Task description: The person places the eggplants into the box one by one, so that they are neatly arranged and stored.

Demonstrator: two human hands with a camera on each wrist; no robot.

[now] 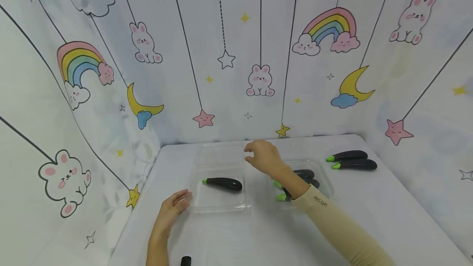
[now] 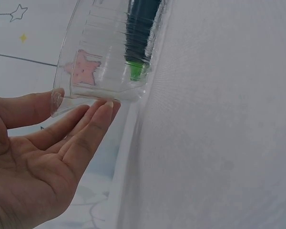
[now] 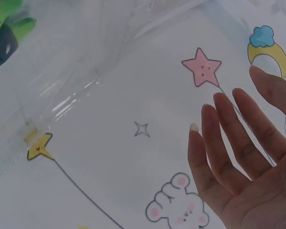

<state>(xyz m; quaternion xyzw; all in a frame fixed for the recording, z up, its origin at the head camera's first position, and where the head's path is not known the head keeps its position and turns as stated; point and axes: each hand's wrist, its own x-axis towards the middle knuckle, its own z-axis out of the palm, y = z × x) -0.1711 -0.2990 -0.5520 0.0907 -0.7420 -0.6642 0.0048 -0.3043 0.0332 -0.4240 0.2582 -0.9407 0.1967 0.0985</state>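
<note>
A clear plastic clamshell container [image 1: 221,207] stands unfolded on the white table, its lid [image 1: 219,153] laid back toward the wall. One dark eggplant with a green stem end [image 1: 224,184] lies in the base. My left hand [image 1: 171,210] is at the container's left side; in the left wrist view its fairly straight fingers [image 2: 83,143] touch the wall and the thumb meets the rim. My right hand [image 1: 264,157] hovers by the lid's right edge, holding nothing. The right wrist view shows its fingers extended and spread.
Right of the open container, a second clear container [image 1: 327,180] holds several eggplants, partly hidden by my right forearm. Two more eggplants [image 1: 354,164] lie side by side at the table's far right. A dark cylindrical object [image 1: 186,261] pokes in at the front edge. Printed cloth walls surround the table.
</note>
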